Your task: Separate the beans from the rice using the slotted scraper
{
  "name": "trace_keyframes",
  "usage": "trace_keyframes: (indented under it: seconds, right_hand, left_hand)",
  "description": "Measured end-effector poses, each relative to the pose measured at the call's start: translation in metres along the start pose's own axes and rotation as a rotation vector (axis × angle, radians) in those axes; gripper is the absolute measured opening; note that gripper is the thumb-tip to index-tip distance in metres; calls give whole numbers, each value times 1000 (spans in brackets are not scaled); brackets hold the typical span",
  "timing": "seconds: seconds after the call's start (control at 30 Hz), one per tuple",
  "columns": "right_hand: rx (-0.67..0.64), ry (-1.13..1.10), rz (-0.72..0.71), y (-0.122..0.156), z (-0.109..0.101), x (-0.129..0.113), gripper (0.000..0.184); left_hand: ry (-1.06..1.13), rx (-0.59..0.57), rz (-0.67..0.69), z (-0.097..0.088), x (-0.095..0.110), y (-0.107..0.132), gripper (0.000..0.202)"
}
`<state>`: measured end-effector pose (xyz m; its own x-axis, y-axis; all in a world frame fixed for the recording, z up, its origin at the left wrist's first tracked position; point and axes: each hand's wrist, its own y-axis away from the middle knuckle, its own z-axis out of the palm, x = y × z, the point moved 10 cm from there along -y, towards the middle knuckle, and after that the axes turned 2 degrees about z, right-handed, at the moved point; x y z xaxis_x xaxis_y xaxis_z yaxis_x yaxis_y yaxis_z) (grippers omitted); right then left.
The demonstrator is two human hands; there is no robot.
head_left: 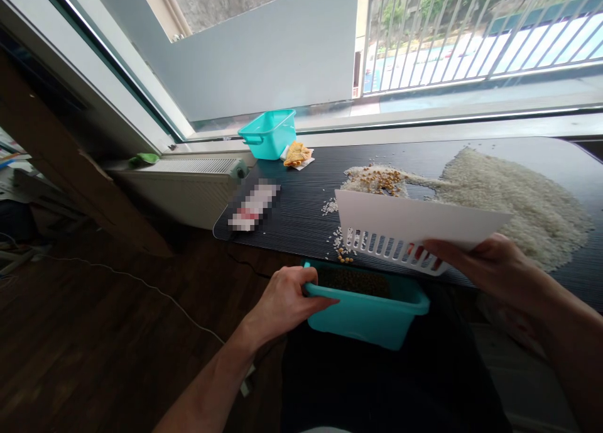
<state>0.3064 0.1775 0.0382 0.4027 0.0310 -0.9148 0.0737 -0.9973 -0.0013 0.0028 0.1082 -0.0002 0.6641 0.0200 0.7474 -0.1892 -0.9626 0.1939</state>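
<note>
My left hand (289, 295) grips the left end of a turquoise plastic tub (367, 317), thumb along the outside and fingers over the rim. The tub sits just below the table's front edge, with dark brown grainy contents (353, 282) inside. In my right hand (490, 266) is a white slotted plastic panel (409, 222), tilted above the table edge. It partly hides a small heap of white rice mixed with yellow-brown kernels (377, 179). Several stray kernels (345, 257) and rice grains lie near the edge by the tub.
A large pile of rice (509, 200) covers the right side of the black table (301, 207). At the back left stand another turquoise tub (271, 134) and a folded yellow item (298, 154). A blurred-out flat object (254, 205) lies at the left corner, near a radiator (183, 185).
</note>
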Motion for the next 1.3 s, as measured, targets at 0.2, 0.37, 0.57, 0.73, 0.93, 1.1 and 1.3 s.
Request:
trace_keyframes:
  seconds: [0.2, 0.37, 0.57, 0.73, 0.93, 1.1, 1.3]
  right_hand:
    - [-71, 37, -17, -1, 12, -1, 85]
    - [-109, 4, 4, 5, 13, -3, 83]
    - [-40, -10, 6, 2, 7, 3, 82]
    - [-74, 20, -23, -1, 17, 5, 82]
    - [-126, -19, -28, 4, 21, 5, 78]
    - [-96, 7, -44, 2, 18, 3, 75]
    - [-126, -25, -38, 0, 34, -5, 81]
  left_hand:
    - [-17, -2, 0, -1, 2, 0, 51]
    - [13, 2, -7, 0, 1, 0, 50]
    - [12, 3, -4, 0, 2, 1, 51]
    - [8, 1, -3, -1, 2, 1, 51]
    - [20, 7, -9, 0, 2, 1, 50]
    - [6, 13, -6, -1, 3, 0, 49]
    - [-11, 13, 6, -2, 4, 0, 51]
